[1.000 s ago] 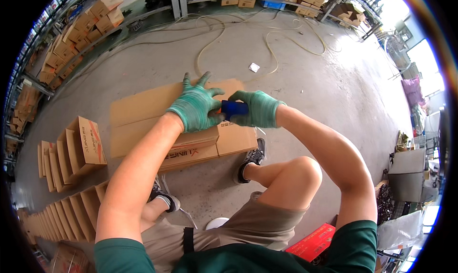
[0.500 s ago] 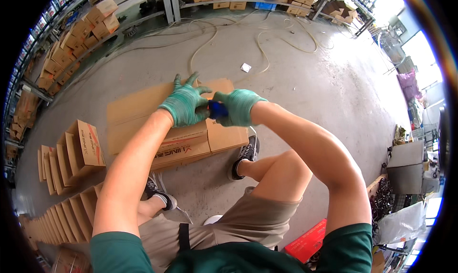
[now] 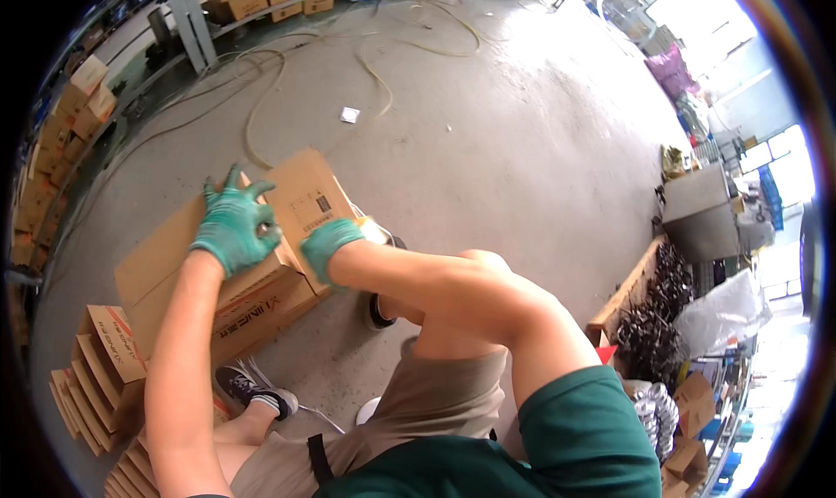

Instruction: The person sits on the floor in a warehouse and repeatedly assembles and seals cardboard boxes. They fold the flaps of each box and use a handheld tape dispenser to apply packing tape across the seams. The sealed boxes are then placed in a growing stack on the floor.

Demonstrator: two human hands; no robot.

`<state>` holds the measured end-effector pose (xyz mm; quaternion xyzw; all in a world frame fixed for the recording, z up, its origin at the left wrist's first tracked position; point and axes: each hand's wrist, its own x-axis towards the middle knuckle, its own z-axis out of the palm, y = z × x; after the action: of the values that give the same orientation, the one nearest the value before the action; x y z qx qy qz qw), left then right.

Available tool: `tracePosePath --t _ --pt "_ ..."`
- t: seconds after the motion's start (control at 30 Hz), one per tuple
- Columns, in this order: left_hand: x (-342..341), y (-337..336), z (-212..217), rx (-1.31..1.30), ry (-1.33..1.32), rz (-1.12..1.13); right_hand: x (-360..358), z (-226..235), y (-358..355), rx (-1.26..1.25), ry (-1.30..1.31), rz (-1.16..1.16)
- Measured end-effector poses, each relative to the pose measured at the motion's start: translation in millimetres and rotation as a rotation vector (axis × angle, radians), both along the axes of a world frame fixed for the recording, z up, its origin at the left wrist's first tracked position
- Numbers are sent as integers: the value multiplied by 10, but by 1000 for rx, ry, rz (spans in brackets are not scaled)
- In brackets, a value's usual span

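Note:
A cardboard box (image 3: 306, 204) lies in front of me, its flaps and printed side showing. My left hand (image 3: 233, 230), in a green glove, rests on the box top with several fingers spread. Something small and dark shows by its thumb side, too small to name. My right hand (image 3: 329, 247), also gloved in green, is low at the box's right end; motion smears it and its fingers are hidden. Just beyond that hand is a pale yellow-white thing (image 3: 374, 230), partly covered, whose kind I cannot make out.
Folded cartons (image 3: 104, 367) stand in a row at the left. Hoses (image 3: 261, 106) and a white square (image 3: 350, 115) lie on the floor ahead. A wooden crate of dark parts (image 3: 649, 311) stands at the right. My shoes (image 3: 252, 389) flank the box.
The view has swung right, shifting the scene leftward. My right hand has come away from my left and moved down to the box's right end. The blue thing it held is out of sight.

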<state>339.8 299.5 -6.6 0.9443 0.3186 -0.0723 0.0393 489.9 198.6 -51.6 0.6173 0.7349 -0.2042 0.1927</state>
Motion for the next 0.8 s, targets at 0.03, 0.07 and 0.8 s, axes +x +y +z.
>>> tracePosePath --t 0.03,0.07,0.8 --pt "45 -3 91 -1 35 -6 188 -154 89 91 -33 20" --pt "37 23 112 -26 97 9 302 -243 162 112 3 -72" --pt "-3012 -91 -660 -170 -601 1069 -276 -50 266 372 888 -411"
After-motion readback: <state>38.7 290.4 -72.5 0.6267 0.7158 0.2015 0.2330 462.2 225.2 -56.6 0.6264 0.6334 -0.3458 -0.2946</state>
